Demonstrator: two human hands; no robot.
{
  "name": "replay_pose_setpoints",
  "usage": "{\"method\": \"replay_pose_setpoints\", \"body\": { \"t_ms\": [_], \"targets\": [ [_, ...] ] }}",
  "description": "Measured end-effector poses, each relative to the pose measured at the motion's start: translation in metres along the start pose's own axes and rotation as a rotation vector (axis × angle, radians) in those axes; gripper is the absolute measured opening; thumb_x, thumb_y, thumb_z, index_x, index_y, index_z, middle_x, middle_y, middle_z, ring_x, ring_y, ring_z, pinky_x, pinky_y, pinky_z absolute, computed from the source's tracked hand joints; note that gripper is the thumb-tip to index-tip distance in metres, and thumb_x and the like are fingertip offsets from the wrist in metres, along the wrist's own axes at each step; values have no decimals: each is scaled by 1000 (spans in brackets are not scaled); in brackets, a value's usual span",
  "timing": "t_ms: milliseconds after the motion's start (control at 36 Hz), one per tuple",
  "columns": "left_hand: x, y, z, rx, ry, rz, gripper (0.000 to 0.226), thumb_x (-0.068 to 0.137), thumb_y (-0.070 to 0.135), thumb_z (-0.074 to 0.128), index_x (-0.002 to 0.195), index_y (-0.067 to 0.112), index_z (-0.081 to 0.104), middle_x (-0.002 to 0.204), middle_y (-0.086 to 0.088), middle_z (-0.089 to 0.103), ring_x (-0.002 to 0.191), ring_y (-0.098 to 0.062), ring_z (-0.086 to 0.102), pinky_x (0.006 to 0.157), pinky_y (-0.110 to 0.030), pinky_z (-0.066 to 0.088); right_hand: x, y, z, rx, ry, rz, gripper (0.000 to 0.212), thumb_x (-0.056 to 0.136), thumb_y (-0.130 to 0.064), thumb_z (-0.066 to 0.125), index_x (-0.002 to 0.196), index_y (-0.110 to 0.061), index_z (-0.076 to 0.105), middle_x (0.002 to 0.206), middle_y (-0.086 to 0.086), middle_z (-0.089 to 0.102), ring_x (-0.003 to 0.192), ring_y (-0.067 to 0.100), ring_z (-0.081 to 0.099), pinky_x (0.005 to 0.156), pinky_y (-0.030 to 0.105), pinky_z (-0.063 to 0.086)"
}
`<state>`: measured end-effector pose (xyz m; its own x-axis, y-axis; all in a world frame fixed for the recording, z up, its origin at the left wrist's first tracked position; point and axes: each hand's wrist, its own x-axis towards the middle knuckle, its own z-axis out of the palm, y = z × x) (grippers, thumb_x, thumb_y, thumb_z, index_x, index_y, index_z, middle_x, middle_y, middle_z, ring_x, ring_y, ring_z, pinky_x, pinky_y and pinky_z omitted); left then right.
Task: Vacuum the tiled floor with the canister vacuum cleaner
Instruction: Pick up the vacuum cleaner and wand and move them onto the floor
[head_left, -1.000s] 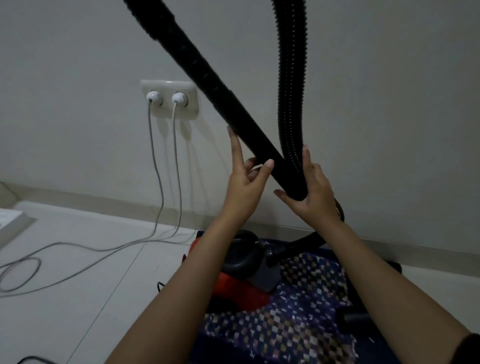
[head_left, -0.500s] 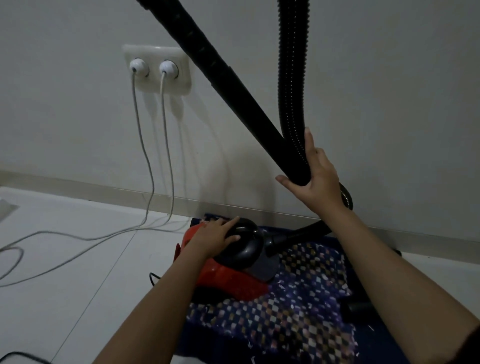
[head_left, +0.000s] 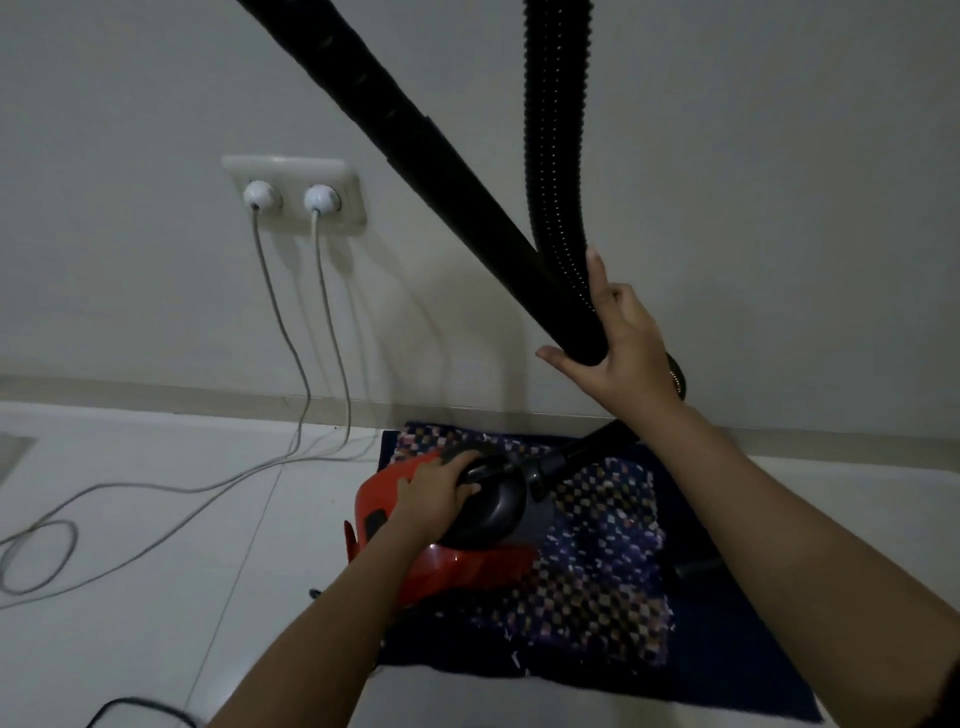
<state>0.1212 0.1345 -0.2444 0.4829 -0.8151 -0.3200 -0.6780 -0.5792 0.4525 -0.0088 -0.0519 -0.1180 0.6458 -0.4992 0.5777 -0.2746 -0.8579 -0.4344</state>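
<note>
Lifting the vacuum cleaner (head_left: 457, 566) calls for a straight pull; our left hand (head_left: 439, 493) curls round its handle (head_left: 491, 469); our right hand (head_left: 626, 345) clasps tube (head_left: 415, 135) and hose (head_left: 556, 156) together.

A white wall (head_left: 130, 104) is standing in dim light. A double socket (head_left: 293, 171) is sitting on it — two grey cords (head_left: 280, 317) are hanging down and curling over the tiled floor (head_left: 130, 623), near a blue mat (head_left: 727, 675).
</note>
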Motion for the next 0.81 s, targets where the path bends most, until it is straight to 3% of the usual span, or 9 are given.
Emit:
{"method": "replay_pose_setpoints", "body": {
  "t_ms": [139, 278, 444, 556, 667, 806],
  "targets": [
    [-48, 32, -68, -89, 5, -38, 44, 93, 36, 52, 136, 37, 42, 134, -3, 52, 124, -26, 46, 103, -50, 36, 44, -61, -56, 23, -21, 60, 91, 75, -80, 38, 145, -46, -9, 106, 15, 53, 93, 27, 56, 82, 50, 51],
    [-103, 63, -139, -160, -16, -110, 43, 91, 35, 52, 133, 39, 44, 134, 1, 54, 124, -24, 46, 102, -53, 33, 82, -129, -116, 12, -19, 71, 90, 77, -77, 41, 142, -57, -17, 104, 15, 54, 92, 28, 57, 79, 48, 52],
    [-159, 86, -217, -181, -40, -150, 42, 93, 35, 50, 134, 39, 42, 131, -2, 55, 123, -26, 46, 102, -52, 33, 113, -207, -177, -24, 14, 120, 102, 76, -63, 60, 144, -54, -16, 105, 16, 55, 90, 29, 57, 78, 46, 52],
    [-190, 92, -260, -152, -53, -83, 41, 92, 36, 51, 133, 42, 43, 134, 0, 54, 125, -26, 45, 103, -55, 31, 119, -250, -204, -60, 29, 149, 101, 76, -63, 59, 148, -50, -11, 106, 14, 55, 91, 27, 57, 79, 45, 51],
    [-222, 90, -286, -104, -25, 13, 40, 90, 35, 53, 129, 45, 45, 132, 2, 55, 123, -27, 46, 102, -55, 31, 111, -287, -222, -101, 47, 180, 94, 75, -64, 58, 148, -32, 9, 105, 16, 56, 89, 29, 58, 79, 45, 51],
    [-264, 76, -290, -67, -19, 70, 42, 88, 33, 57, 127, 44, 47, 126, -2, 61, 119, -28, 52, 98, -52, 40, 74, -330, -240, -159, 85, 197, 94, 75, -65, 56, 146, -36, 3, 106, 16, 57, 91, 30, 57, 80, 42, 47]
  ]
}}
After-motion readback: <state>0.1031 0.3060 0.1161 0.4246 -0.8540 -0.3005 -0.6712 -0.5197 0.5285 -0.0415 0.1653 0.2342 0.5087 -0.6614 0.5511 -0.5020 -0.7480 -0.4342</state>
